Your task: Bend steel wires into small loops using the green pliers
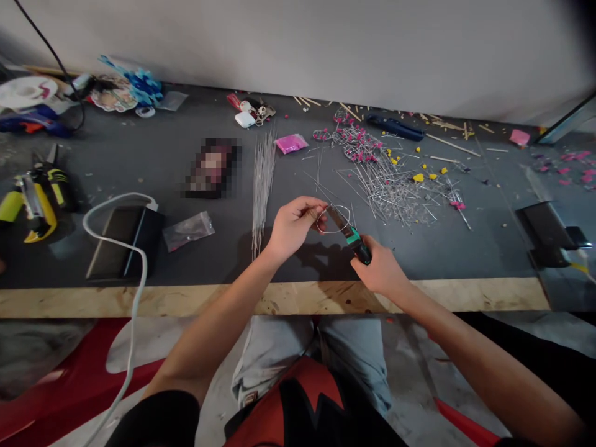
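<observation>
My left hand [298, 225] pinches a thin metal wire [325, 230] that is bent into a loop. In my right hand [380, 267] is a tool with a green and black handle [356, 241]. Its long, flat metal head [337, 217] reaches across the wire loop towards my left fingertips; I cannot make out its exact kind. Left of my left hand lies a bundle of straight wires [263, 180]. Beyond my right hand a heap of cut and bent wires [395, 189] spreads out, with pink-tipped wire pieces [356, 139] behind it.
A black box-shaped device [125, 242] with a white cable stands at left, near a plastic bag [190, 231], a yellow cutter [37, 208] and pliers [58, 180]. A pink packet [292, 144] lies behind the hands. The wooden table edge [321, 298] runs in front of me.
</observation>
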The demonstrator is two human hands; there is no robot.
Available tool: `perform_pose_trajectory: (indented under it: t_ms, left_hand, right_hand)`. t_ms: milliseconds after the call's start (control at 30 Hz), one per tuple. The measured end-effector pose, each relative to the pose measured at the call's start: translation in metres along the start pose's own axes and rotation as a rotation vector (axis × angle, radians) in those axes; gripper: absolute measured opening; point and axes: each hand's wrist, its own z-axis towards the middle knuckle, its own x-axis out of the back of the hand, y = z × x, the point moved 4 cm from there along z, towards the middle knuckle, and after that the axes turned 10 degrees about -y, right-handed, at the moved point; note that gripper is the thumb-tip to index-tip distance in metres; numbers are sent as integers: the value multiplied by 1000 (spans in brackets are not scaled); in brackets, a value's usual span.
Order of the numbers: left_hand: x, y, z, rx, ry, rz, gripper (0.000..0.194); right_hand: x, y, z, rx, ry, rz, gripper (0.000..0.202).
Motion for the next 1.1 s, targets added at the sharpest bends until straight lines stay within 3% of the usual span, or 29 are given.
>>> perform_pose_trajectory:
  t_ms: [233,533,667,833,1100]
  left_hand:
    - [2,7,-4,-311,109,412,10]
    - [4,10,-6,-628,80,751,22]
    - [4,13,-8,-708,75,942,26]
    - [5,14,-8,-682,73,1012,25]
    - [5,17,-2,-398,3,698,20]
  right_hand:
    - [2,-2,-1,-7,-24,-4,28]
    - [3,-2,3,-23,-88,2,17]
    - [4,-1,5,-47,-115,-4,13]
    - [4,-2,6,-49,-114,12,16]
    - [4,-1,7,-64,-102,8,10]
